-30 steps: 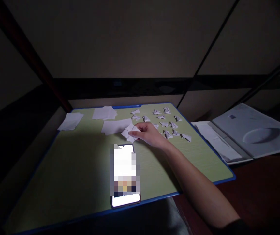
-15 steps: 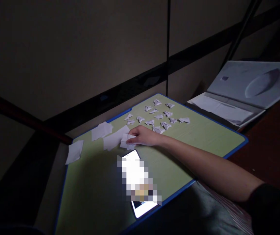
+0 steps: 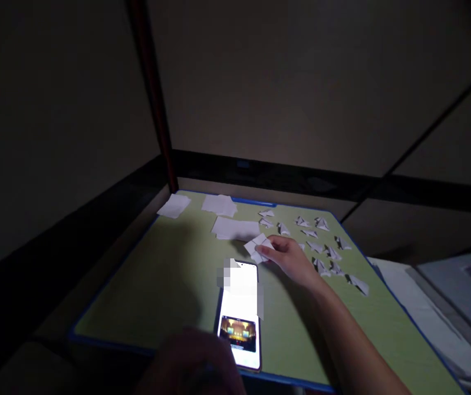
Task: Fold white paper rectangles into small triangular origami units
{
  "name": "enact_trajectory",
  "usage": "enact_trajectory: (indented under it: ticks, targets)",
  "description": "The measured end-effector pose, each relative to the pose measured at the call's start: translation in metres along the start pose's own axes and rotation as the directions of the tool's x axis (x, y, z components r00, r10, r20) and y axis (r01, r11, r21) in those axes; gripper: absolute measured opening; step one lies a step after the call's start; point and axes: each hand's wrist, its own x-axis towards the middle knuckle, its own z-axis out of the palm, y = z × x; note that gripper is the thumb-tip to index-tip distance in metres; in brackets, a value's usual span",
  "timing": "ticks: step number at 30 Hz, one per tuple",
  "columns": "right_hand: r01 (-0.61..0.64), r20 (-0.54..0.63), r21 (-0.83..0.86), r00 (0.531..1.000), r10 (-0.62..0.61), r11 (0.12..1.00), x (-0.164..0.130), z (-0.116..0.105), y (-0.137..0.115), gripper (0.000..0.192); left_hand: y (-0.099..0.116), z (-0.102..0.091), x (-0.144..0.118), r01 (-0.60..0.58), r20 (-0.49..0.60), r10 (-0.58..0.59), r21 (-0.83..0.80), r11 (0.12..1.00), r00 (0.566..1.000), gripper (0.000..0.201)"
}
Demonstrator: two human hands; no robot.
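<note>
The right hand (image 3: 287,258) is pinching a small creased paper piece (image 3: 259,247) at its fingertips, low over the green counter mat (image 3: 157,274), just beyond the lit phone (image 3: 241,307). The left hand (image 3: 194,362) is only a dark blur near the camera, so I cannot tell its state. Because the light is weak and the grip is thin, the paper is risking to slip or fold crookedly, and the forearm is lying near the folded pieces (image 3: 321,252) to the right of the hand and could sweep them away.

The room was dim. Plain beige walls (image 3: 301,82) rose behind the green, blue-edged tabletop (image 3: 157,274), meeting at a dark reddish post (image 3: 153,109) above its far left corner. A dark band (image 3: 321,184) ran along the wall just beyond the far edge.
</note>
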Motion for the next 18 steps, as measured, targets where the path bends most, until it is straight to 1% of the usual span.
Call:
enact_trajectory:
  ticks: [1,3,4,5,6,9,12,14,16,18]
  targets:
    - [-0.008,0.002,0.006,1.0,0.008,1.0,0.0,-0.001,0.001,0.037,-0.002,0.001,0.008,-0.003,-0.049,0.0,-0.063,0.998,0.999,0.011]
    - [-0.003,0.015,0.011,1.0,0.003,1.0,0.0,-0.003,0.002,0.037,-0.005,-0.001,0.026,-0.022,-0.162,-0.01,-0.198,0.98,0.987,0.022]
    - [0.003,0.021,0.008,1.0,-0.003,1.0,0.0,-0.004,0.002,0.037,-0.007,-0.002,0.036,-0.038,-0.274,-0.052,-0.313,0.949,0.96,0.022]
    - [0.01,0.019,0.007,1.0,-0.01,1.0,0.0,-0.004,0.002,0.036,-0.008,-0.004,0.045,-0.077,-0.364,-0.069,-0.373,0.925,0.929,0.021]
    - [0.014,0.017,0.003,1.0,-0.014,1.0,-0.001,-0.004,0.002,0.036,-0.01,-0.006,0.054,-0.118,-0.422,-0.06,-0.384,0.916,0.905,0.021]
    - [0.021,0.0,0.0,1.0,-0.021,1.0,-0.001,-0.004,0.003,0.035,-0.016,-0.012,0.083,-0.148,-0.517,-0.037,-0.312,0.938,0.855,0.019]
    - [0.031,-0.02,0.046,0.999,-0.03,0.998,0.0,-0.002,0.004,0.034,-0.025,-0.011,0.113,-0.125,-0.537,-0.011,-0.216,0.968,0.844,0.015]
    - [0.037,-0.047,0.103,0.998,-0.032,0.994,0.001,-0.002,0.003,0.034,-0.03,-0.007,0.133,-0.063,-0.516,-0.007,-0.119,0.991,0.857,0.019]
    - [0.046,-0.077,0.152,0.996,-0.035,0.987,0.002,-0.001,0.003,0.034,-0.035,0.0,0.151,0.039,-0.449,-0.056,-0.046,0.998,0.892,0.022]
    - [0.064,-0.106,0.174,0.993,-0.046,0.983,0.003,-0.002,0.002,0.033,-0.039,0.007,0.165,0.069,-0.402,-0.055,0.02,0.997,0.914,0.021]
